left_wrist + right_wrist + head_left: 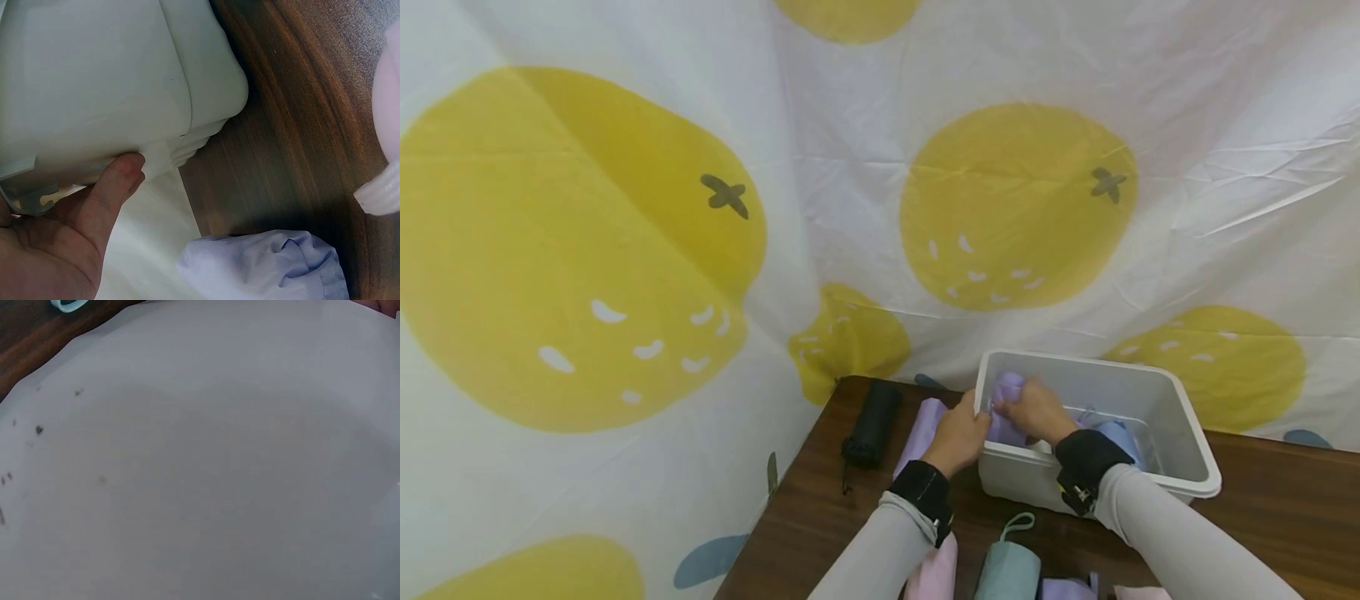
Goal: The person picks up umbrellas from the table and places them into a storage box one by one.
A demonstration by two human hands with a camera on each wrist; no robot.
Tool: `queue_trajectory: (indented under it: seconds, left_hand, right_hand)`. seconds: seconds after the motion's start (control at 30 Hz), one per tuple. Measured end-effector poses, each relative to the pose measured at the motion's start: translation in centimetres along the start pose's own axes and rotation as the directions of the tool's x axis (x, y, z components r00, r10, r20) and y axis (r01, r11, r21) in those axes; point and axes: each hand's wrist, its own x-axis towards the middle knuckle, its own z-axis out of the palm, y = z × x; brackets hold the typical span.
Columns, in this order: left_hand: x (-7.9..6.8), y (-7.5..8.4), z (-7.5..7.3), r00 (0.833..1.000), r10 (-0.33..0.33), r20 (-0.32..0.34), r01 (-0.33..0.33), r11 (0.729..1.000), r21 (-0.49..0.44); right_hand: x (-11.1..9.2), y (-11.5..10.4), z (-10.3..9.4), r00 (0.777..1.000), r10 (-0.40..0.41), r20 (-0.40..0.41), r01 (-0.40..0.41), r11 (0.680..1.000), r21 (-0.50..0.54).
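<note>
A light grey plastic bin (pixel 1183 433) stands on the dark wooden table. My left hand (pixel 957 435) grips the bin's left end at the rim; in the left wrist view its fingers (pixel 115 184) hook the bin's edge. My right hand (pixel 1037 410) reaches inside and holds a purple folded umbrella (pixel 1006 425) upright against the left end wall. Further right in the bin lies a blue folded umbrella (pixel 1120 442), partly hidden by my right wrist. The bin's pale wall (pixel 219 475) fills most of the right wrist view, so the right hand's grasp is hidden there.
A black folded umbrella (pixel 874 421) and a lavender one (pixel 925 429) lie left of the bin. Along the front are a pink one (pixel 934 571), a mint green one with a loop (pixel 1009 571) and a purple one (pixel 1067 590). A lemon-print cloth (pixel 850 208) hangs behind.
</note>
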Motion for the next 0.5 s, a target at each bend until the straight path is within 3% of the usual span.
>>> queue_trajectory:
  seconds: [0.17,0.33,0.5]
  left_hand:
    - [-0.1,0.2,0.0,1.000,0.001,0.004,-0.001,1.000,-0.005]
    - [-0.1,0.3,0.0,1.000,-0.008,0.012,0.008,1.000,-0.012]
    - [-0.3,0.5,-0.1,1.000,-0.009,0.012,0.009,1.000,-0.020]
  right_hand:
    - [-0.3,-0.1,-0.4,0.998,0.018,0.061,-0.017,1.000,-0.019]
    - [-1.1,-0.1,-0.7,0.990,-0.037,0.137,0.051,0.993,-0.104]
    - [-1.4,-0.1,-0.9,0.985,-0.085,0.147,0.106,0.985,-0.140]
